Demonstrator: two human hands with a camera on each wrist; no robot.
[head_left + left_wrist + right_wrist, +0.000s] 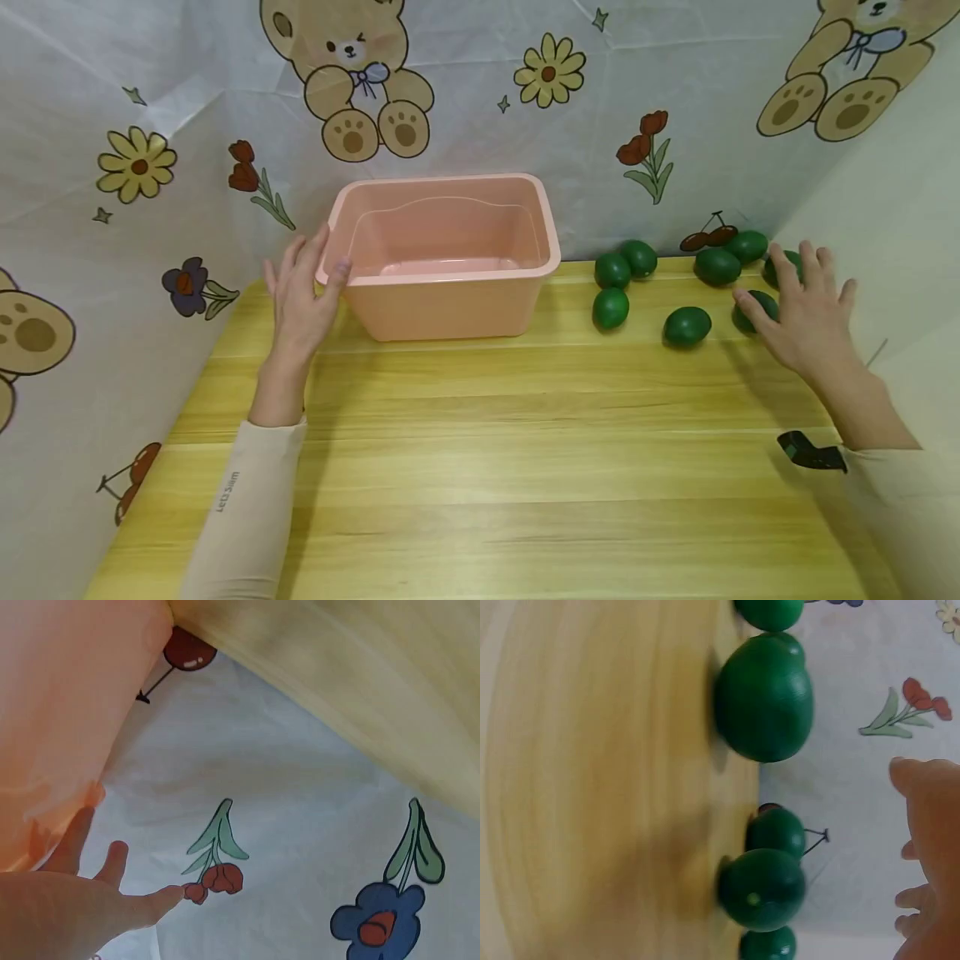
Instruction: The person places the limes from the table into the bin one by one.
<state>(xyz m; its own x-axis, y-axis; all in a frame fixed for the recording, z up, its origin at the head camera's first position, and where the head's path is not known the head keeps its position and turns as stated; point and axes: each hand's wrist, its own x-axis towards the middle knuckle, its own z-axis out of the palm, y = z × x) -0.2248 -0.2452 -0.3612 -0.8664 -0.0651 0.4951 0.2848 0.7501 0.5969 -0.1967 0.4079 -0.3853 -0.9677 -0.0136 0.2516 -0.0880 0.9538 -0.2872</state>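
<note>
A pink plastic bin (442, 312) with a wide mouth stands at the back of the wooden table. At its left end is my left hand (300, 292), fingers extended along the outer side and thumb by the front left rim. In the left wrist view one finger meets the bin wall (75, 712), the others spread out. My right hand (813, 321) hovers with spread fingers over the green limes at the right, partly covering a lime (753, 312) and another lime (783, 267) behind. The right wrist view shows this hand (937, 847) beside the limes, holding nothing.
Between the bin and my right hand lie more smooth green limes, among them a single front lime (687, 327) and a cluster with a lime (611, 308). A printed cloth (465, 133) backs the wooden table (480, 458). A black strap (812, 452) shows at my right sleeve.
</note>
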